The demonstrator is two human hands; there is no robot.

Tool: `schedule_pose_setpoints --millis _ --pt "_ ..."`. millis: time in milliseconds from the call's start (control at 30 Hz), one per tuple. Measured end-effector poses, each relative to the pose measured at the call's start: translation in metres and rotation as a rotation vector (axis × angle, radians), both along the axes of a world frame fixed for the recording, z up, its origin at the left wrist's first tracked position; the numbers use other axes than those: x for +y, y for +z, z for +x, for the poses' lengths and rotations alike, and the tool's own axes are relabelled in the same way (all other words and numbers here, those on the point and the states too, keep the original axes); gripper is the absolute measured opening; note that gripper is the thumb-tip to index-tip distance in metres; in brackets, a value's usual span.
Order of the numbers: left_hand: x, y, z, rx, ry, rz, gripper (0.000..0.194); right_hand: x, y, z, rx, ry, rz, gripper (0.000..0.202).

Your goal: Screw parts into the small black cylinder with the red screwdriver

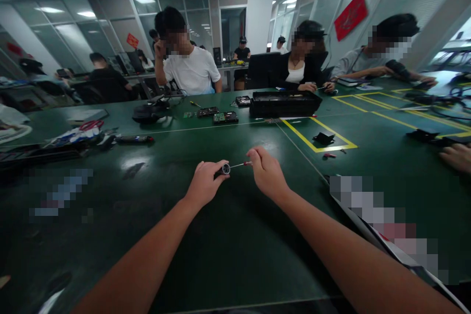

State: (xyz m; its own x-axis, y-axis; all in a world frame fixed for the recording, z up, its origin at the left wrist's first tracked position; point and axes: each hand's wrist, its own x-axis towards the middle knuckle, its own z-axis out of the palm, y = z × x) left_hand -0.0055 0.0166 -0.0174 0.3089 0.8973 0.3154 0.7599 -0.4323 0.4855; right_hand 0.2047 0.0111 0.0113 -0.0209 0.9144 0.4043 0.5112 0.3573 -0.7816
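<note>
Between the thumb and fingers of my left hand [206, 182] is a small round dark part with a pale rim [225, 169], its open face turned toward me. My right hand [268, 172] is closed on the red handle of a thin screwdriver [237, 165]. The screwdriver's metal shaft points left, and its tip meets or lies very near the rim of the round part; I cannot tell which. Both hands are just above the green tabletop [228, 235]. My right fingers hide most of the handle.
A long black housing [285, 104] stands beyond my hands, with circuit boards [225, 117] to its left. A small black piece [324, 138] lies inside yellow tape. Tools and cables [88, 130] are at left. A co-worker's hand [456, 157] rests at right.
</note>
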Motion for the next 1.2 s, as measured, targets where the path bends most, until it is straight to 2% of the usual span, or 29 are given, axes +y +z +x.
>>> schedule_pose_setpoints --millis 100,200,267,367,600,667,833,1033,1200 --pt "-0.001 0.002 0.000 -0.012 0.003 -0.004 0.035 0.000 -0.002 -0.001 0.056 0.020 0.014 0.019" --pt "-0.002 0.003 -0.001 -0.019 0.011 -0.007 0.035 -0.003 -0.002 -0.002 0.088 0.056 0.033 0.015" --pt "-0.003 0.003 -0.001 -0.016 0.010 -0.012 0.035 -0.005 0.000 -0.003 0.055 0.054 0.019 0.019" --pt "-0.003 0.003 -0.002 -0.011 0.006 -0.013 0.036 -0.006 0.003 -0.003 -0.032 0.036 0.012 0.035" --pt "-0.003 0.004 -0.003 -0.023 0.041 0.003 0.033 -0.010 0.007 -0.006 -0.009 0.146 0.022 0.022" --pt "-0.003 0.005 -0.003 -0.031 0.047 0.010 0.032 -0.010 0.008 -0.006 -0.016 0.134 0.023 0.019" --pt "-0.004 0.005 -0.001 -0.031 0.021 0.008 0.031 -0.007 0.008 -0.004 -0.064 0.045 0.007 0.028" --pt "-0.002 0.003 -0.002 -0.038 0.014 0.016 0.034 -0.009 0.011 -0.003 -0.007 0.083 0.006 0.019" --pt "-0.004 0.004 -0.002 -0.040 0.024 0.020 0.032 -0.007 0.011 -0.002 -0.088 0.059 -0.006 0.030"
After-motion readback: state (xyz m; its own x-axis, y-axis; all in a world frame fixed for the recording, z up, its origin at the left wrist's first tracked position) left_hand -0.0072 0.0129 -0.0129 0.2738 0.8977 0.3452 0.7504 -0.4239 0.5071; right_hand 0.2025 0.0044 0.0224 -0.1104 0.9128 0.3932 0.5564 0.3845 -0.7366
